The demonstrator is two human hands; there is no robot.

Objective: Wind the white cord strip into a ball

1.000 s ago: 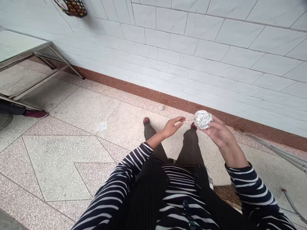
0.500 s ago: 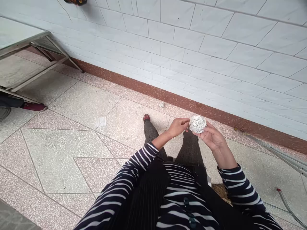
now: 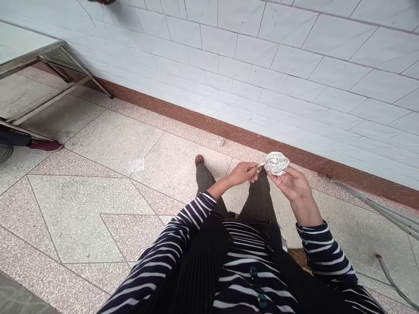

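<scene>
My right hand (image 3: pixel 293 182) holds a ball of white cord (image 3: pixel 276 163), wound in loose coils with thin dark lines between them. The ball rests on the fingertips and thumb, in front of my legs. From its left side a short strand (image 3: pixel 261 165) runs out to my left hand (image 3: pixel 245 173), which pinches it between thumb and fingers. I cannot tell what the cord is made of. On the floor near the wall lies a smaller, similar white ball (image 3: pixel 220 142).
A metal-framed table (image 3: pixel 62 43) stands at the left against the tiled wall (image 3: pixel 235 74). Another person's shoe (image 3: pixel 46 145) shows beneath it. A white scrap (image 3: pixel 136 165) lies on the floor. Metal tubing (image 3: pixel 376 207) leans in at the right, with a red-tipped bar (image 3: pixel 386 270) below.
The ball has moved slightly right and up in my right hand and has turned. A short strand now shows between it and my left hand.
</scene>
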